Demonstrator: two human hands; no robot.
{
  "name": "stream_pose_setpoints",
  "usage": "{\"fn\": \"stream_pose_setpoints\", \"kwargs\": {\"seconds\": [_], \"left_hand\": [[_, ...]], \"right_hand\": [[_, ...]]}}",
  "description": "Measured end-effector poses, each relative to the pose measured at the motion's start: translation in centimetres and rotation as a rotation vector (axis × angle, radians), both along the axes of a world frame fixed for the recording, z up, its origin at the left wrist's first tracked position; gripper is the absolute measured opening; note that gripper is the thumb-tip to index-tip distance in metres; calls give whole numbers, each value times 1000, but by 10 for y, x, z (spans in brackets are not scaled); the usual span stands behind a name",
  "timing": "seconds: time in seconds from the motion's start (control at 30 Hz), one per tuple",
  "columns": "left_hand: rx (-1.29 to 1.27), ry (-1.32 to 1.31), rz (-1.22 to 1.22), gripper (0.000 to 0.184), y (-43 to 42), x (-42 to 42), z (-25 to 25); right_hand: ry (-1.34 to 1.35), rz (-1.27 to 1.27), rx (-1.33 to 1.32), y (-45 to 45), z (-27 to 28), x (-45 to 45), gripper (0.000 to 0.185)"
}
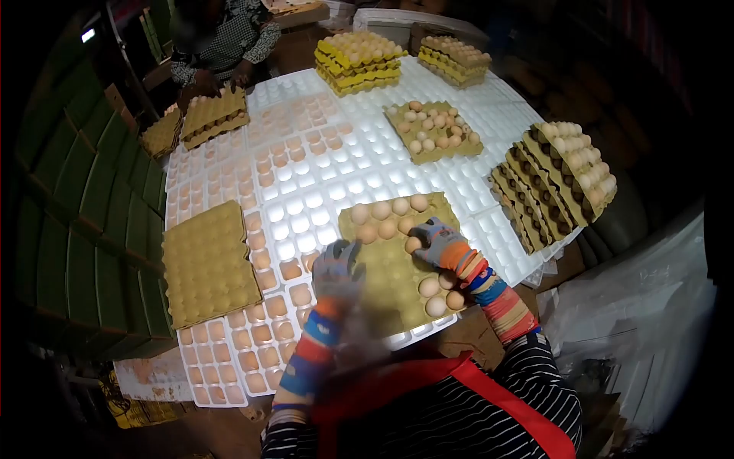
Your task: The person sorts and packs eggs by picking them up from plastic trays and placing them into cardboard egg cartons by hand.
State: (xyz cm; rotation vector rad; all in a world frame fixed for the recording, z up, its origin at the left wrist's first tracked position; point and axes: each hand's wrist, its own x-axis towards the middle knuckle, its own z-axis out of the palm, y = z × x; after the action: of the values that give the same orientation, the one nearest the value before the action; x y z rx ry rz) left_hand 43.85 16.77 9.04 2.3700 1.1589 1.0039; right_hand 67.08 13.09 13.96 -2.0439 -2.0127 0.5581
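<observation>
Both my hands wear grey gloves. My right hand [439,243] is over the right side of a cardboard egg tray [386,279], its fingers closed around a brown egg [413,245]. My left hand [336,268] is at that tray's left edge, fingers apart, with no egg visible in it. Rows of eggs [401,206] sit at the tray's far end, and a few pale eggs [436,307] at its near right corner. The tray's middle cups hold none. Left of it, clear plastic egg trays [297,222] hold brown eggs [268,356] in many cups.
An upturned cardboard tray [210,264] lies at left. Stacked egg trays [550,187] stand at right, and yellow trays [358,65] at the back. Another part-filled tray [433,130] lies beyond mine. A co-worker [229,46] handles a tray at back left. Green boxes [99,229] line the left.
</observation>
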Motion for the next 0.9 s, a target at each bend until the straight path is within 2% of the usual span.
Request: {"fn": "stream_pose_setpoints", "kwargs": {"seconds": [0.03,0.07,0.1,0.13,0.17,0.23,0.27,0.3,0.37,0.4,0.43,0.5,0.53,0.57,0.63,0.67,0.7,0.73,0.77,0.83,0.87,0.9], "left_hand": [[13,125,37,48,13,17,7],[7,245,6,51,24,32,9],[2,364,-16,53,35,46,4],[114,570,-20,49,49,53,-15],[44,502,-37,48,50,53,-10],[-94,373,-66,45,50,46,0],[-140,161,-58,38,51,40,-1],[-621,-128,92,36,43,38,7],[-681,-1104,108,33,47,35,-9],[-654,-1225,77,34,46,36,-13],[-612,-1209,103,30,47,37,-16],[-347,-789,239,23,41,52,-10],[-258,-565,249,21,35,57,-5],[-371,-374,209,26,23,63,18],[-606,-210,158,26,31,83,7],[-227,137,165,29,26,97,14],[-28,251,120,36,22,103,17],[18,377,87,38,28,105,4],[67,499,60,41,34,107,-8],[-110,334,48,36,39,98,1],[-199,256,42,34,41,89,5],[-316,51,55,31,47,79,1]], "right_hand": [[-30,-5,-77,-6,-1,-2,39],[-169,95,-31,-4,-12,-1,45],[-224,80,-28,0,-22,-3,44],[-236,144,41,2,-37,1,44],[-248,213,110,6,-47,8,44],[75,248,190,6,-37,31,40],[244,260,221,5,-35,44,38],[685,161,260,8,-40,57,31],[1346,-116,-96,26,-34,77,28],[1279,-117,-149,31,-26,77,29],[830,65,54,35,-28,69,29],[-101,382,437,44,-33,48,30],[-234,435,343,52,-69,40,32],[-275,429,277,56,-63,35,35],[-356,410,137,59,-47,25,41],[-181,336,125,60,-48,31,41],[-12,258,115,61,-49,44,42],[150,180,109,60,-49,58,43],[589,101,61,57,-49,70,45],[1469,-78,-42,53,-48,90,49],[1591,-76,-179,47,-26,93,50],[1443,-64,-200,52,-25,94,49]]}}
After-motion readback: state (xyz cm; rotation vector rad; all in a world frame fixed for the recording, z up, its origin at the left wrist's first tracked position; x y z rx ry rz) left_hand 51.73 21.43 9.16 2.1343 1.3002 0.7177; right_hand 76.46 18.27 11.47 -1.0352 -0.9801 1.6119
